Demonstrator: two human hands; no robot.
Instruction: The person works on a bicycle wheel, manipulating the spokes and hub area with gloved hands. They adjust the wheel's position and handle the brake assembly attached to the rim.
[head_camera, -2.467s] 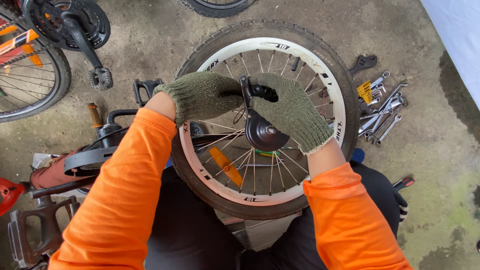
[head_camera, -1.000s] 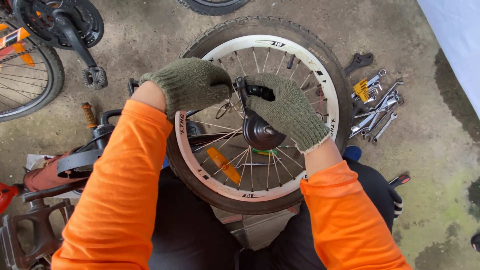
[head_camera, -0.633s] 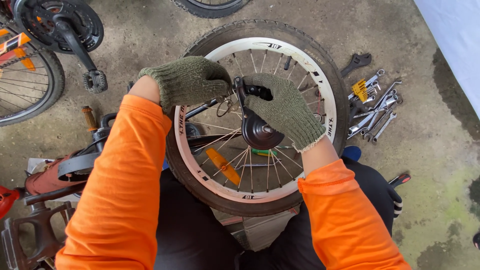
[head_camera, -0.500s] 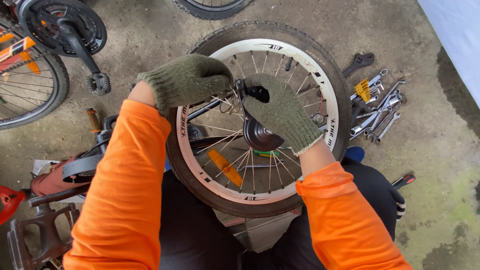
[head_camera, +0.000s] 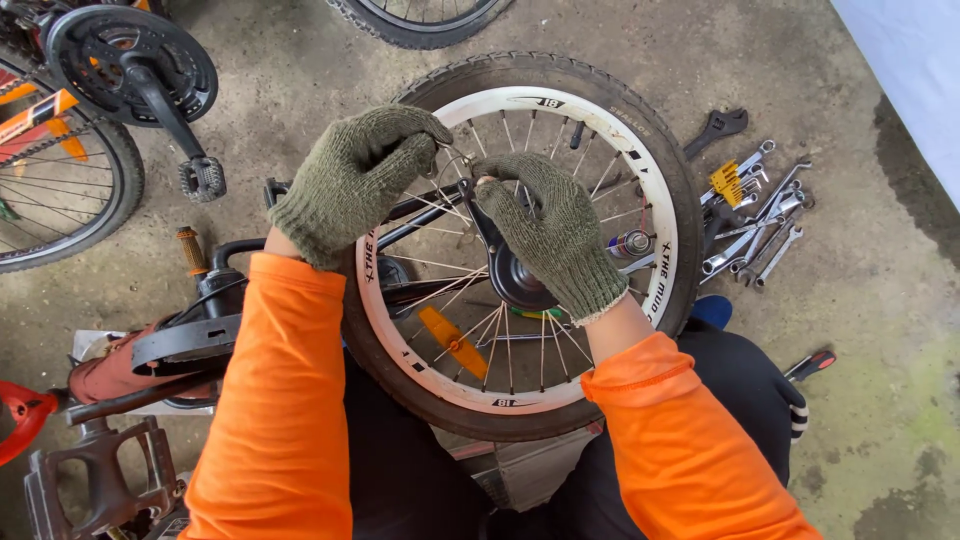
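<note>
Small wheel (head_camera: 520, 250): black tyre, white rim, orange reflector (head_camera: 452, 342). Left hand (head_camera: 355, 180) pinching spokes; right hand (head_camera: 550, 235) curled over hub (head_camera: 515, 280).

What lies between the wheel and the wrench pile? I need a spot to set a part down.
In the head view, bare concrete floor separates the wheel from the wrench pile, a narrow strip only.
</note>
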